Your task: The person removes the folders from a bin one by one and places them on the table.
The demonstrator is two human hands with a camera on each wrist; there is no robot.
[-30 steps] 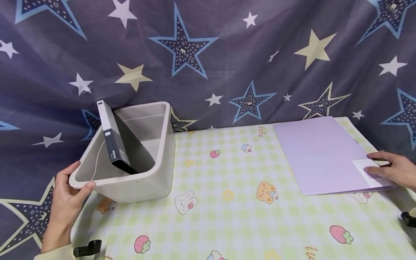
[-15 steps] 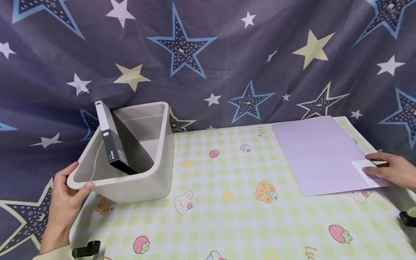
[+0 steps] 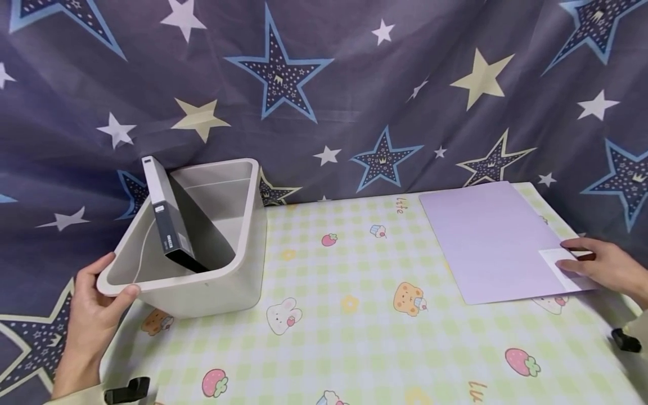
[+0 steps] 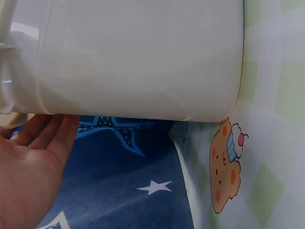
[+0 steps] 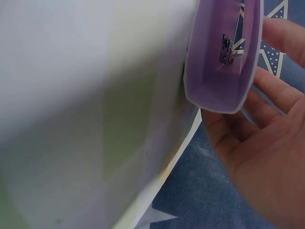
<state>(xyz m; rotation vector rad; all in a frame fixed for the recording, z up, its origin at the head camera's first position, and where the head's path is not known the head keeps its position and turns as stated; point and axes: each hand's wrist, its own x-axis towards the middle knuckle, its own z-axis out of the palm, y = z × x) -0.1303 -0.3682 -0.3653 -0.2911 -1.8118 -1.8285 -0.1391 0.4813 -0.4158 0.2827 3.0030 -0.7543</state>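
A pale grey plastic bin (image 3: 228, 289) stands at the left of the table. My left hand (image 3: 93, 318) grips its near left corner, thumb over the rim; in the left wrist view, the fingers (image 4: 50, 133) lie against the bin's outer wall (image 4: 143, 57). Leaning inside the bin is a black-and-white box file (image 3: 169, 219). At the right lies a lilac file folder (image 3: 486, 242) with a white label. My right hand (image 3: 604, 267) holds its right edge, thumb on top. The right wrist view looks into the folder's open end (image 5: 214, 90), where a metal clip (image 5: 227, 50) shows.
A green-and-white checked cloth (image 3: 329, 332) with cartoon prints covers the table. Behind it hangs a dark blue star-patterned curtain (image 3: 344, 101), which also shows beyond the table's left and right edges. The bin stands close to the left edge.
Everything in the head view has shifted slightly to the left. Both hands keep their places on the bin and the folder.
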